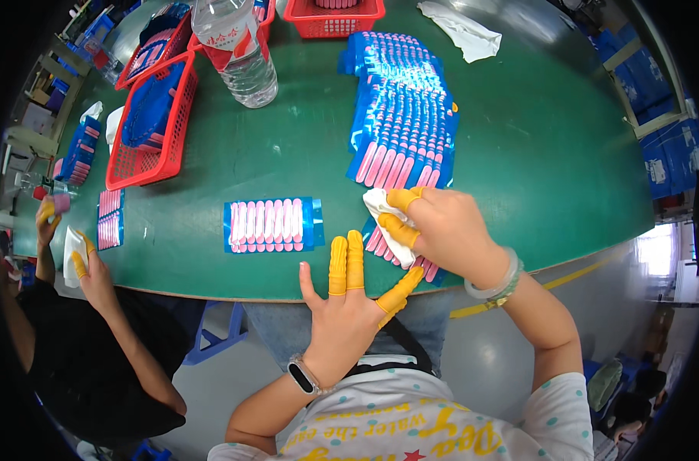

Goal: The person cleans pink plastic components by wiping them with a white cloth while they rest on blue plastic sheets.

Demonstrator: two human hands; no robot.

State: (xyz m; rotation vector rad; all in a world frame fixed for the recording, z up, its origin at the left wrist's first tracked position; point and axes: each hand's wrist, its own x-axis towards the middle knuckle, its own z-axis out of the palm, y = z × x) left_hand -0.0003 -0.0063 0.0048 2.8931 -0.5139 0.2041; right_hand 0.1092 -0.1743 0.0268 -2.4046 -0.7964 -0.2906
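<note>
My right hand (453,223) grips a folded white cloth (392,230) between yellow-covered fingers and presses it onto a blue sheet with pink rounded strips (379,244). Most of that sheet is hidden under the cloth and my hands. At its near edge, the yellow-covered index finger of my left hand (338,326) touches the sheet. The other left fingers are spread; two wear yellow covers and the little finger is bare. To the left lies another pink-striped blue sheet (266,226), flat on the table. Beyond my right hand, a long overlapping stack of similar sheets (403,107) stretches away.
Red baskets (182,127) with blue-and-pink pieces stand at the far left and back, beside a clear water bottle (250,73). A white cloth (465,32) lies at the back of the green table (549,161). A co-worker's hand (96,273) holds a cloth at left.
</note>
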